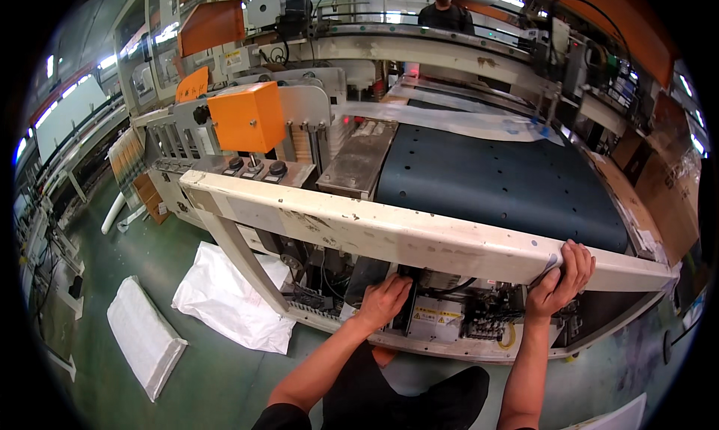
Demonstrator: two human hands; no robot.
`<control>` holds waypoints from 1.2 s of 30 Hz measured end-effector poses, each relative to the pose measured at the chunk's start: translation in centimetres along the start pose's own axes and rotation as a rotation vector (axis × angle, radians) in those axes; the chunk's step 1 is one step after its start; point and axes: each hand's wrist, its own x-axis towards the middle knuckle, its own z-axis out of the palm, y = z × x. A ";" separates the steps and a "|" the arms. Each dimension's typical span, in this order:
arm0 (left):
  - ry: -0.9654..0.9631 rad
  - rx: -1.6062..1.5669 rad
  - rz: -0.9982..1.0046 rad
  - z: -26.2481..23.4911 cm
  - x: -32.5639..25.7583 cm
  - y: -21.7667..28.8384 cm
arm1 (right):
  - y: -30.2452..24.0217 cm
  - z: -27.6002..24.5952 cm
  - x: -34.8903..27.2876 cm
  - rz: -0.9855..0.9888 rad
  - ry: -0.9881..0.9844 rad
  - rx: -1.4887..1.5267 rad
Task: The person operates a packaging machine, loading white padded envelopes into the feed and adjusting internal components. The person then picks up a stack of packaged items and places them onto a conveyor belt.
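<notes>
**benchrat:** Hands inside a machine frame, so worth a risk check. Left hand point(383, 299) reaching under the cream crossbar point(374, 232) into the open bay point(449, 310), fingers curled against something dark in there; can't tell whether actually clamped on a part or just pressing. Right hand point(560, 280) hooked over the crossbar's lower edge out toward the right end, fingers wrapped on top, thumb underneath. Well apart from each other.

**looseshim:** Biggest worry: wiring and terminal blocks point(487, 321) sitting just beside that left hand. Yellow warning label point(434, 316) right there too. Could mean a shock or a snagged cable if still powered, though impossible to tell from this.

**benchrat:** Agreed. Also the dark perforated belt point(509, 179) directly above, with clear film point(449, 119) lying across its far end. Any start-up with an arm under the bar looks like a pinch risk.

**looseshim:** Plus leaning weight on the bar with one hand. Slip there, and probably a forearm into the frame edge. White sacks point(228, 299) on the green floor point(150, 243) near the feet, so trip hazard when stepping back.
</notes>
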 end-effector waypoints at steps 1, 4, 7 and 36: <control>0.006 -0.002 0.002 -0.1 0.0 0.0 | -0.1 0.1 0.0 0.000 0.001 0.005; 0.010 0.002 0.001 -0.1 0.0 -0.1 | -0.2 0.1 0.0 0.005 0.003 0.004; 0.008 0.007 -0.003 -0.1 0.0 0.1 | 0.0 0.0 -0.1 0.004 -0.005 -0.003; 0.012 0.253 0.079 -0.3 -0.9 -1.6 | 0.1 0.0 0.1 -0.077 -0.013 -0.028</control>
